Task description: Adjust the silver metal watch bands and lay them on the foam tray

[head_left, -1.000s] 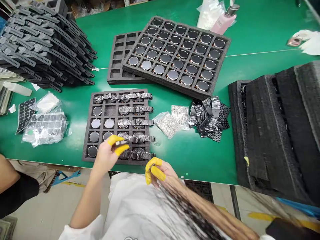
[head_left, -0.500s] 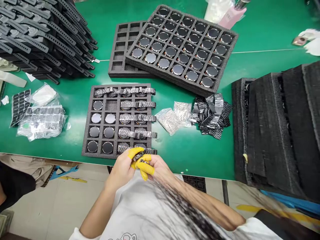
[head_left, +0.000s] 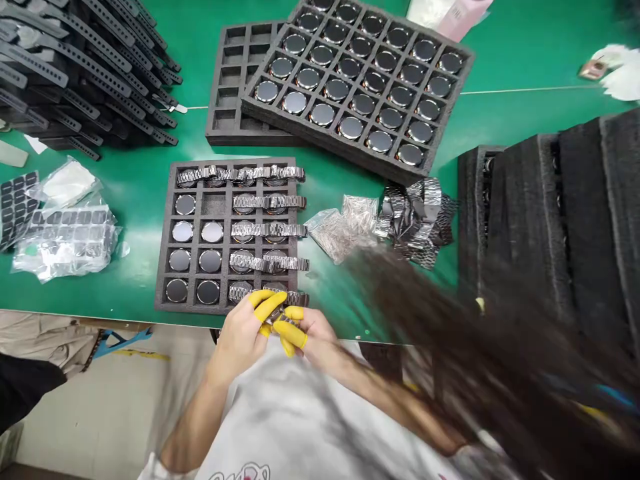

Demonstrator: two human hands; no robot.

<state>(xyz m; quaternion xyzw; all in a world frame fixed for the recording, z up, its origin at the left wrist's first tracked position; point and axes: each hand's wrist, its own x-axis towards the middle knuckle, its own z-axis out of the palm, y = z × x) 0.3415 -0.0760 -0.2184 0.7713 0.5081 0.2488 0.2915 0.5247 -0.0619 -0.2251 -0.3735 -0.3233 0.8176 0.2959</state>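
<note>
A dark metal watch [head_left: 275,315] is pinched between my two hands at the table's front edge, mostly hidden by fingers. My left hand [head_left: 244,331], with yellow finger cots on its fingertips, closes on its left side. On the other side my right hand [head_left: 311,331], also in yellow finger cots, grips it with bent fingers. Just beyond them lies a black foam tray [head_left: 167,267]. Its two right columns hold watches with dark metal link bands [head_left: 249,231]; most cells on the left hold round watch heads [head_left: 209,261] without bands, and one cell is bare.
Right of the tray lie bags of small metal pins [head_left: 330,233] and a pile of link bands [head_left: 425,217]. Behind are a full foam tray of watch heads [head_left: 362,104], stacked black straps [head_left: 75,73] and plastic bags [head_left: 65,243]. Foam trays [head_left: 530,213] lean at right; blurred hair crosses there.
The fingers of my left hand have shifted and now reach further over the watch. The view has moved slightly, and loose hair has swept across the right side.
</note>
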